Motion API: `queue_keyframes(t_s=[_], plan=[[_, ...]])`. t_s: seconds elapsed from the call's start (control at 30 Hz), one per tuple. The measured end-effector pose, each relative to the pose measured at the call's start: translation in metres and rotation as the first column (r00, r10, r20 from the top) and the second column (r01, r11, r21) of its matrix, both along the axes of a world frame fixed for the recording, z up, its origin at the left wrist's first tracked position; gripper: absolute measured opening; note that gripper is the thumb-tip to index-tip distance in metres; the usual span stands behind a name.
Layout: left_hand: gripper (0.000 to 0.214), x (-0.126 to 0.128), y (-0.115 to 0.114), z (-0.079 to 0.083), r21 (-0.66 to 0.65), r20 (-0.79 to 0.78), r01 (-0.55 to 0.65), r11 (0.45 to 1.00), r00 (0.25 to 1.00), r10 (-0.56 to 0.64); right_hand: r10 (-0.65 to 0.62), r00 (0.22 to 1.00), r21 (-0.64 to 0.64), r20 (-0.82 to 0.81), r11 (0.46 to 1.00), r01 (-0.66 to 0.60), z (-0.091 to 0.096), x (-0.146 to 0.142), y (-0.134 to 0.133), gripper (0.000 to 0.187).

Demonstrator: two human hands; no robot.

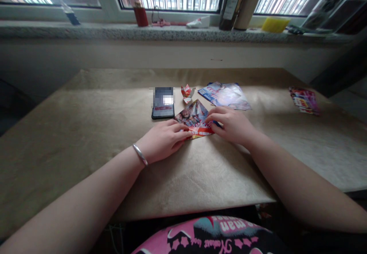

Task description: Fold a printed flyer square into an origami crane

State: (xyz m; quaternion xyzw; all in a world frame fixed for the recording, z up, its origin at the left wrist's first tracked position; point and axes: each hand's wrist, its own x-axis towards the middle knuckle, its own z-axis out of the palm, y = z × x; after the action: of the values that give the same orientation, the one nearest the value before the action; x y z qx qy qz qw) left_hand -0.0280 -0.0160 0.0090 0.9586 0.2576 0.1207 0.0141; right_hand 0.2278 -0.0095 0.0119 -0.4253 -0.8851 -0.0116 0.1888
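Observation:
A colourful printed sheet of paper (pixel 194 117), folded to a triangle, lies on the brown table (pixel 86 131). My left hand (pixel 160 139), with a silver bracelet at the wrist, presses its lower left edge with fingers together. My right hand (pixel 232 126) pinches the sheet's right corner, fingers curled. A small folded red-and-white paper piece (pixel 187 92) sits just beyond the sheet. A dark phone (pixel 163 103) lies to the left of the sheet.
Glossy magazine pages (pixel 226 95) lie behind my right hand, another printed sheet (pixel 304 100) at the far right. The windowsill holds a red cup (pixel 140 15), a dark jar (pixel 231 5) and a yellow box (pixel 275 24).

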Motion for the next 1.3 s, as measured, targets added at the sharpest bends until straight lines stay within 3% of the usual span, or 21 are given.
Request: queue_keyframes(t_s=[0.2, 0.43, 0.57, 0.87, 1.17, 1.3], plan=[[0.031, 0.004, -0.003, 0.002, -0.037, 0.003, 0.088, 0.995, 0.996, -0.088, 0.042, 0.997, 0.008, -0.068, 0.999, -0.042, -0.004, 0.000, 0.002, 0.023], [0.032, 0.003, -0.002, 0.001, 0.022, 0.026, -0.020, 1.000, 0.999, 0.019, 0.065, 0.993, -0.033, -0.093, 0.997, -0.068, -0.006, -0.003, 0.001, 0.022], [0.031, 0.002, -0.001, -0.002, 0.010, 0.035, 0.010, 1.000, 0.999, -0.010, 0.062, 0.992, -0.030, -0.106, 0.997, -0.066, -0.004, -0.005, 0.001, 0.020], [0.032, 0.002, 0.002, 0.000, -0.132, 0.093, 0.108, 0.985, 0.991, -0.097, 0.020, 0.991, -0.038, -0.130, 0.999, -0.025, -0.006, -0.001, 0.004, 0.023], [0.030, -0.001, 0.007, -0.003, -0.037, 0.089, 0.055, 0.998, 0.995, -0.052, -0.019, 0.992, -0.114, -0.122, 0.993, 0.005, -0.009, -0.001, 0.006, 0.016], [0.026, -0.002, 0.008, -0.003, 0.013, 0.067, -0.005, 1.000, 0.998, 0.004, -0.083, 0.969, -0.244, -0.232, 0.969, 0.025, -0.013, -0.003, 0.007, 0.017]])
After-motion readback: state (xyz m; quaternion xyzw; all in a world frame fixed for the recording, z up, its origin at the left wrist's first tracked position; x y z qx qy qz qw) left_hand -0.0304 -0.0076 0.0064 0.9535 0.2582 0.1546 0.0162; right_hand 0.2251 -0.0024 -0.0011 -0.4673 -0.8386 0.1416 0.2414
